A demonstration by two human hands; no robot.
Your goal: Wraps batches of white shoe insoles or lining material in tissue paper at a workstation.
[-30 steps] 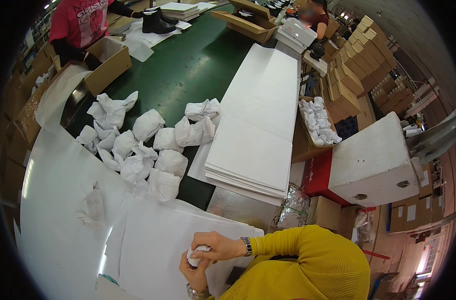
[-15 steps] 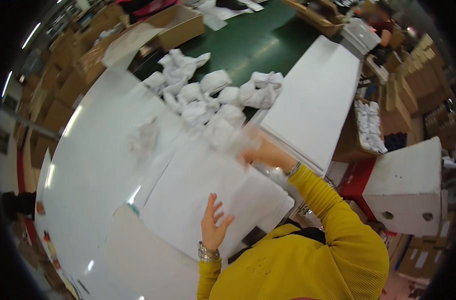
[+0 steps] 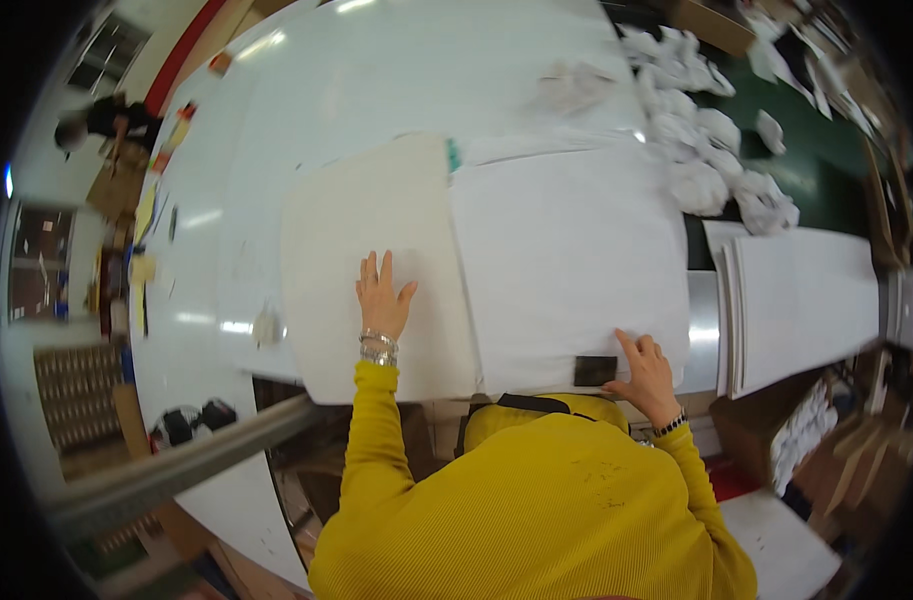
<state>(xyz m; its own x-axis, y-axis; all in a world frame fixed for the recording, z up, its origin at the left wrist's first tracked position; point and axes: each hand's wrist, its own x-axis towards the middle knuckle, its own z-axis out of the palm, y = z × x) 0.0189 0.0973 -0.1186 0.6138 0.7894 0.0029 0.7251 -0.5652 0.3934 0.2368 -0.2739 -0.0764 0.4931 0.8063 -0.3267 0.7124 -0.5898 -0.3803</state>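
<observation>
My left hand (image 3: 383,300) lies with fingers stretched on or just over a cream sheet stack (image 3: 326,215), holding nothing. To its right is a stack of white sheets (image 3: 566,250), its edge meeting the cream one. My right hand (image 3: 648,378) is at the near right corner of the white stack, thumb and fingers apart. Close to that thumb a small dark rectangular piece (image 3: 595,371) sits on the white sheets; whether the thumb touches it I cannot tell. Several crumpled white bundles (image 3: 698,187) are heaped beyond the far right corner.
The glossy white table (image 3: 376,80) carries a crumpled translucent wad (image 3: 574,85) farther back. A green surface (image 3: 811,165) lies at the right, near a stack of large white boards (image 3: 806,300). An open carton (image 3: 776,425) stands below them. Another person (image 3: 116,125) is at the far left.
My view has swung left. My right hand has come back from the crumpled bundles to the near corner of the white sheets. My left hand has moved over to the cream stack.
</observation>
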